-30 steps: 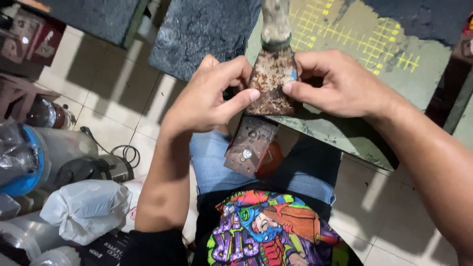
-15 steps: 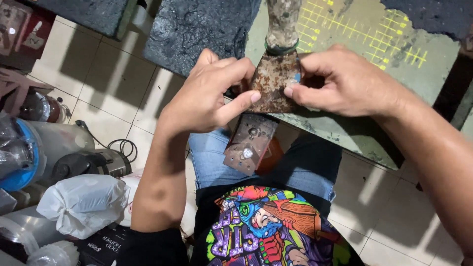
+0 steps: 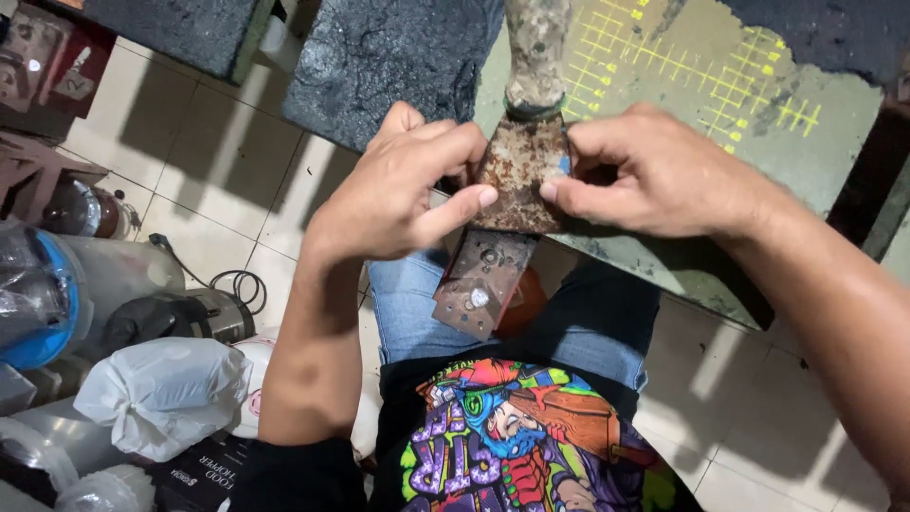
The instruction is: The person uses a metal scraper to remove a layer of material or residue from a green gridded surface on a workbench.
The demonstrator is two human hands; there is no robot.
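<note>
Both hands, left hand [image 3: 393, 194] and right hand [image 3: 654, 171], around rusty scraper blade [image 3: 521, 175]

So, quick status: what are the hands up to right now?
Left hand and right hand both pinching rusty scraper blade. Blade flat at green cutting mat edge. Metal bracket just below. Nothing blocking.

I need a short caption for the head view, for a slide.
Both hands, left and right, pinch a rusty scraper blade.
</note>
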